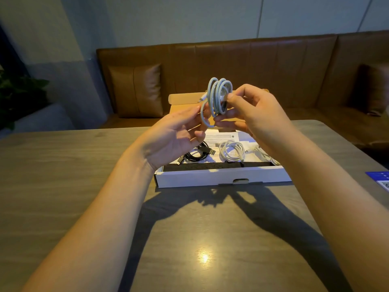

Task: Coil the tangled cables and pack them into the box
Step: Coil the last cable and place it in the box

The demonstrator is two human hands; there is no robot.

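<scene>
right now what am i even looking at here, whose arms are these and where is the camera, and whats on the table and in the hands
There is no machine here: the arms belong to a person, and the one picture comes from a camera worn on their head, looking forward and down.

The right hand pinches a coiled white cable in the air above the table. The left hand, fingers relaxed, touches its lowest loop.

Below the hands lies an open white box. Inside it are a coiled black cable, another coiled white cable, more white cord at the right, and printed paper underneath. A blue leaflet lies at the table's right edge, with a brown sofa behind.
</scene>
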